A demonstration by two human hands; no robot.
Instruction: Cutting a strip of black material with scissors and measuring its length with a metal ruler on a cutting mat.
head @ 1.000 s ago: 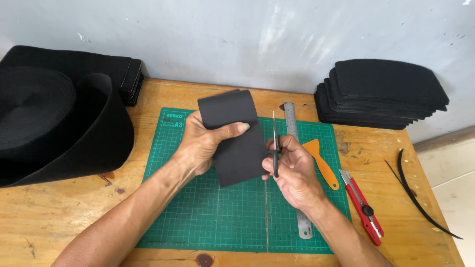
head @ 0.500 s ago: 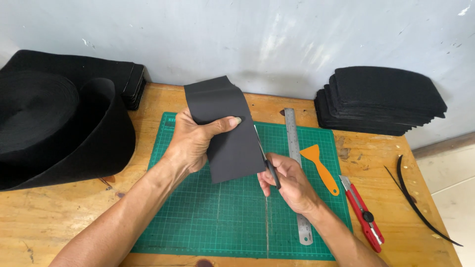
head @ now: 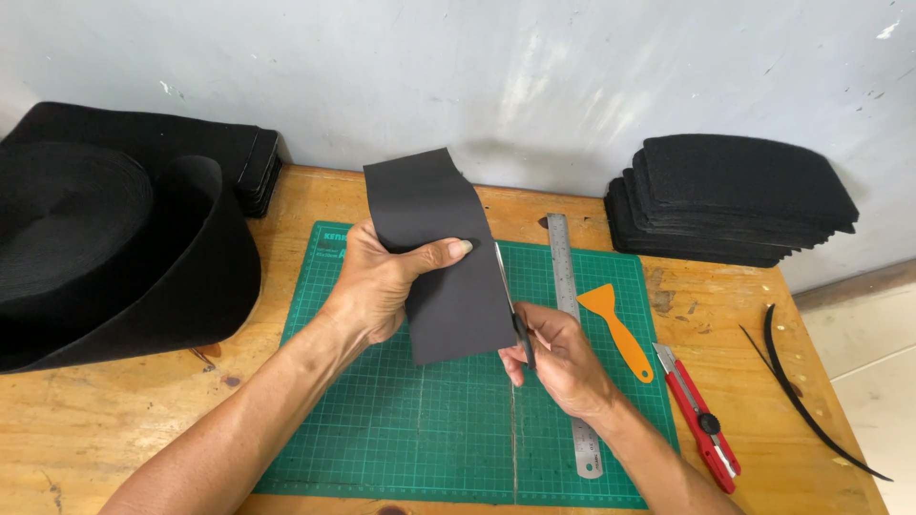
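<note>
My left hand grips a dark grey rectangular sheet and holds it up above the green cutting mat, thumb across its front. My right hand holds scissors, whose blades run along the sheet's right edge. The scissor handles are mostly hidden in my fingers.
A steel ruler, an orange scraper and a red utility knife lie right of my hands. A large black roll sits at left, a stack of black curved pieces at back right, thin black strips at far right.
The sheet has been lifted and tilted further up and back. The scissors have moved along its right edge, and my right hand has shifted slightly down and left.
</note>
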